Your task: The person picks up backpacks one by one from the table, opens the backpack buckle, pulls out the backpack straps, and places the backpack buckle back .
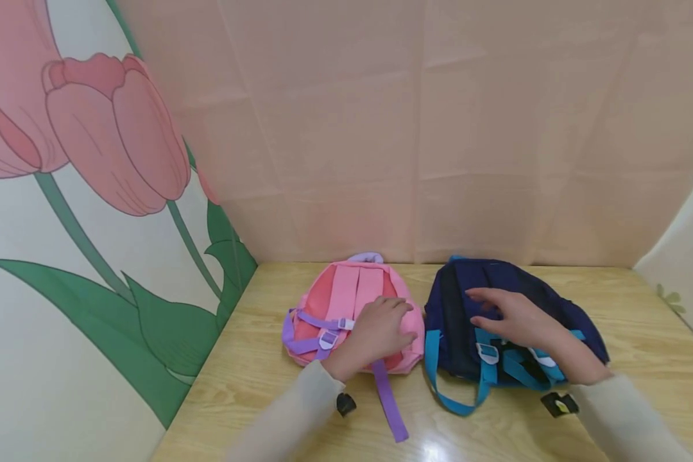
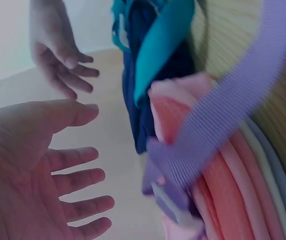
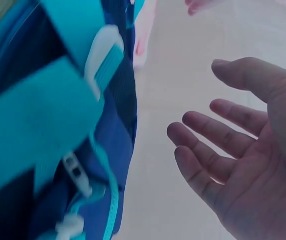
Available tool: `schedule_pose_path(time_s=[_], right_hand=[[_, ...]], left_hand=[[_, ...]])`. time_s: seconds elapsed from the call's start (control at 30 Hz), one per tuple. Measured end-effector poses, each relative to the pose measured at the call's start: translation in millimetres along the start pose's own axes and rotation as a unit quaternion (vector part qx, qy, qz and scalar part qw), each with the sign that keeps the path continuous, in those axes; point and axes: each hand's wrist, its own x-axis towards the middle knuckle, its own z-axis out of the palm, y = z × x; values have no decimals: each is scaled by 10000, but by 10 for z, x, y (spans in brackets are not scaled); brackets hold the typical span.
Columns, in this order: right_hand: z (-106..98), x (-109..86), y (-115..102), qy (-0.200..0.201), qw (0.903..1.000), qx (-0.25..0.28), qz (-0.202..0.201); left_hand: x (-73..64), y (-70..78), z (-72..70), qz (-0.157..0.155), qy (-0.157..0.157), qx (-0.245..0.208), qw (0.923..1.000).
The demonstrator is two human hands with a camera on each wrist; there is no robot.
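A pink backpack with purple straps lies strap side up on the wooden table, left of centre. Beside it on the right lies a navy blue backpack with turquoise straps and white buckles. My left hand hovers over the pink backpack with nothing in it; the left wrist view shows its fingers spread and relaxed. Over the navy backpack hangs my right hand, also holding nothing, its fingers loosely bent and thumb apart in the right wrist view. A purple strap trails from the pink backpack toward the front.
The wooden table meets a pinkish cloth backdrop behind the backpacks. A wall with tulip pictures borders the left side, and a pale panel stands at the right. Small black wrist devices show below the sleeves.
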Motion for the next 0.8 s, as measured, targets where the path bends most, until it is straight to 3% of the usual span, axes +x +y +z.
schedule_pose_path(time_s=[0.2, 0.4, 0.63, 0.8], right_hand=[[105, 100, -145, 70, 9999, 58, -143], [224, 214, -260, 41, 9996, 244, -106], [343, 338, -409, -87, 9985, 493, -237], [424, 406, -507, -27, 9982, 504, -312]], left_hand=[[-137, -252, 7, -169, -15, -110, 9998], [-245, -447, 1, -121, 32, -73, 9999], [-323, -686, -30, -263, -111, -172, 9994], [-359, -888, -78, -160, -187, -265, 9993]])
